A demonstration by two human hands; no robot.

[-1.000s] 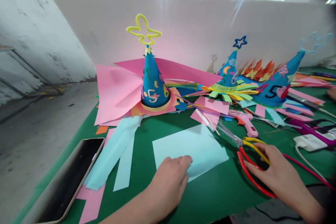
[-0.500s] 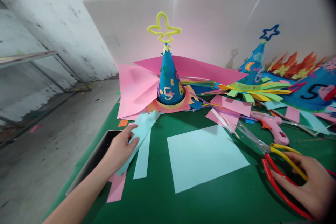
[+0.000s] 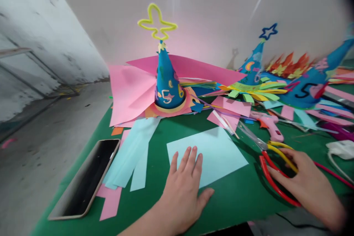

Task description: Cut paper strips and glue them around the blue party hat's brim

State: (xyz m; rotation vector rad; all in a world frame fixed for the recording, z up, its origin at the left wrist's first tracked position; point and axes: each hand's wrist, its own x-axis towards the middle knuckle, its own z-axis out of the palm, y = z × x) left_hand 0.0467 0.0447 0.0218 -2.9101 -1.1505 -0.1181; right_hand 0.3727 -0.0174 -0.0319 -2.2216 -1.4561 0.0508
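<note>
My left hand [image 3: 184, 188] lies palm down with its fingers spread over the near left part of a light blue sheet of paper [image 3: 215, 155]. In my right hand [image 3: 304, 180] is a pair of scissors [image 3: 264, 147] with red and yellow handles; the blades point away to the upper left, a little right of the sheet. Several light blue paper strips [image 3: 132, 151] lie overlapping left of the sheet, partly on top of pink paper scraps [image 3: 112, 204].
A smartphone [image 3: 85, 180] lies at the table's left edge. Behind stand blue cone hats, one [image 3: 168, 81] with a yellow pipe-cleaner shape on top. A pink glue gun [image 3: 272, 125], paper scraps and a white plug [image 3: 340, 149] lie on the right.
My left hand has moved right, off the light blue strips and onto the sheet. My right hand still holds the scissors. The view has shifted to the right.
</note>
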